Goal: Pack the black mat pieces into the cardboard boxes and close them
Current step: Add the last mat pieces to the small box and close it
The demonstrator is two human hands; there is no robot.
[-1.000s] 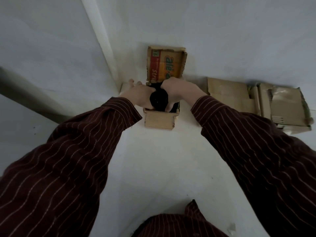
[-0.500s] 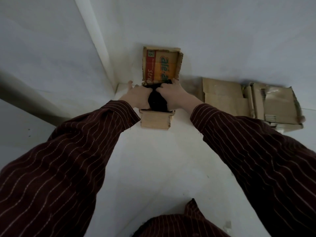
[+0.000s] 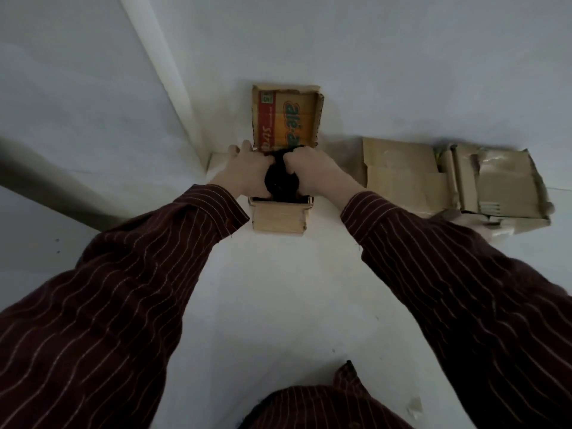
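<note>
A small cardboard box [image 3: 280, 218] stands open on the white surface against the far wall, its printed orange lid [image 3: 286, 119] tipped up behind it. A rolled black mat piece [image 3: 281, 181] sits in the box's mouth, its lower part hidden inside. My left hand [image 3: 244, 174] grips the roll's left side and my right hand [image 3: 315, 171] grips its right side and top. Both hands cover most of the box's opening.
A second, larger brown cardboard box [image 3: 495, 187] lies to the right with its flaps [image 3: 399, 168] spread toward the small box. The wall corner [image 3: 173, 97] runs down just left of my left hand. Striped sleeves fill the lower frame.
Both hands have pressed closer together over the black roll, and it sits a little deeper in the small box. The view has shifted slightly.
</note>
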